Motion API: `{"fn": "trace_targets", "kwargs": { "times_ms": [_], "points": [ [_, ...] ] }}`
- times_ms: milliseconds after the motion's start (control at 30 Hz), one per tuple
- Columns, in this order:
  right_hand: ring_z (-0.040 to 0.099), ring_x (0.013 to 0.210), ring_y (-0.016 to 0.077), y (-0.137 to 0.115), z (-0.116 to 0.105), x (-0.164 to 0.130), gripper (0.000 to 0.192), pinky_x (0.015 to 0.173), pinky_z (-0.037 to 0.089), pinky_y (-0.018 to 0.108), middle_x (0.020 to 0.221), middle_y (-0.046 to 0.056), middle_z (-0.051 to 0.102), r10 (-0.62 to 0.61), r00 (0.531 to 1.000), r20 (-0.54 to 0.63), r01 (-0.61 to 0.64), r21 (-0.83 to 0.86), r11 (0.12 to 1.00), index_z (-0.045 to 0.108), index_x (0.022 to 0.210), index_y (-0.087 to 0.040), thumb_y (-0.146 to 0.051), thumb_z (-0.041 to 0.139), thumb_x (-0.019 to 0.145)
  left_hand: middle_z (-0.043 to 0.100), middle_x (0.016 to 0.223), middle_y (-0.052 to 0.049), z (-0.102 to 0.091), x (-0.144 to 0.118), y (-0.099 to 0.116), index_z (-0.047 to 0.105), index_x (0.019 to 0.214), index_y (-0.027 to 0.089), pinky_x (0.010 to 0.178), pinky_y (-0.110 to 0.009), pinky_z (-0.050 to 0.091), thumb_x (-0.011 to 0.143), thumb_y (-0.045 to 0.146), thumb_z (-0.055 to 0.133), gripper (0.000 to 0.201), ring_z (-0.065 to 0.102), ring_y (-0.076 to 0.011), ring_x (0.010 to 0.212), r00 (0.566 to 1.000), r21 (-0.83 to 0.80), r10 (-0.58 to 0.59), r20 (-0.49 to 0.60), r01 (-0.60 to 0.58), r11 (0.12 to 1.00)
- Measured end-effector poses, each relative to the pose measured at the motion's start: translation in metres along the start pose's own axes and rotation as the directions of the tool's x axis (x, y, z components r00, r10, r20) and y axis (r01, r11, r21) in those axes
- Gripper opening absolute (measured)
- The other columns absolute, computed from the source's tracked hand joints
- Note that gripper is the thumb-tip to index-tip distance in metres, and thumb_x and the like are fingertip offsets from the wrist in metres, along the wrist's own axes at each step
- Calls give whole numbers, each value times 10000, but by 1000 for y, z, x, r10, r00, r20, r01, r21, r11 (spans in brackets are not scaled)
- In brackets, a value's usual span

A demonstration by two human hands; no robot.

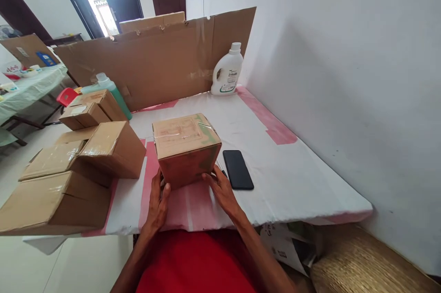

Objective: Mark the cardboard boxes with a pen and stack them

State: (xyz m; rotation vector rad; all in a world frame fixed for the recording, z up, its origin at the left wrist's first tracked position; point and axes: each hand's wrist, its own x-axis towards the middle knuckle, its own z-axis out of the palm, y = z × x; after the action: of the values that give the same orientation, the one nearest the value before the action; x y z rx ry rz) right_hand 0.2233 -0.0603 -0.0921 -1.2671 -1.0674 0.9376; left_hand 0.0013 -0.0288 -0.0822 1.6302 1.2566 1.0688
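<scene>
Two hands, left and right, fingers spread against taped box; sealed boxes stacked alongside, phone nearby.

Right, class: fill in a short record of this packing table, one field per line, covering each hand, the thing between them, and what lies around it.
left hand: fingers against the near left side of the taped box
right hand: fingers against its near right corner
box: shut, taped, on the table
phone: flat, right of the box
white bottle: upright at the far edge
stacked boxes: on the left
green bottle: behind them
</scene>
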Motion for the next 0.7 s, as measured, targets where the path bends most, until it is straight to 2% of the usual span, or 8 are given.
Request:
{"fn": "trace_targets", "kwargs": {
  "times_ms": [167, 367, 500, 600, 700],
  "points": [
    [651, 1204, 287, -14, -1, -14, 532, 920, 567, 400, 1387, 115, 667, 31, 997, -66, -35, -51, 998, 634, 1363, -225, -573, 603, 962, 484, 1518, -122, -14, -24, 12, 407, 1556, 287, 1122, -514, 424, 1044, 554, 406, 578, 476, -304, 1395, 999, 4, 22, 32, -22, 1000],
    [663, 1079, 274, -29, -7, -21, 516, 834, 557, 359, 1191, 107, 719, 35, 992, -122, -54, -153, 987, 691, 1231, -204, -623, 542, 971, 548, 1345, -114, -27, -50, 22, 350, 1614, 320, 1031, -537, 485, 1019, 540, 439, 640, 563, -311, 1204, 991, 151, 123, 46, -129, 980],
    [645, 1059, 258, -35, -4, -17, 505, 825, 549, 344, 1177, 103, 694, -11, 993, -122, -13, -199, 980, 707, 1213, -209, -619, 524, 981, 518, 1308, -114, -32, -49, 27, 352, 1618, 298, 1072, -548, 473, 1015, 544, 451, 659, 551, -303, 1206, 989, 222, 146, 16, -146, 964],
    [640, 997, 247, -36, -1, -15, 518, 822, 543, 349, 1110, 98, 692, -47, 995, -89, 25, -235, 972, 724, 1209, -210, -624, 502, 989, 471, 1346, -130, -34, -42, 28, 358, 1617, 263, 1146, -574, 408, 1001, 593, 456, 706, 489, -327, 1318, 983, 236, 183, -17, -174, 956],
    [639, 1059, 261, -34, 1, -15, 558, 887, 547, 380, 1158, 110, 694, -41, 997, -70, 25, -219, 975, 718, 1250, -219, -644, 455, 1002, 430, 1423, -146, -36, -34, 24, 352, 1619, 270, 1200, -617, 327, 975, 643, 482, 756, 426, -353, 1400, 981, 245, 196, -2, -189, 951]
  ]
}}
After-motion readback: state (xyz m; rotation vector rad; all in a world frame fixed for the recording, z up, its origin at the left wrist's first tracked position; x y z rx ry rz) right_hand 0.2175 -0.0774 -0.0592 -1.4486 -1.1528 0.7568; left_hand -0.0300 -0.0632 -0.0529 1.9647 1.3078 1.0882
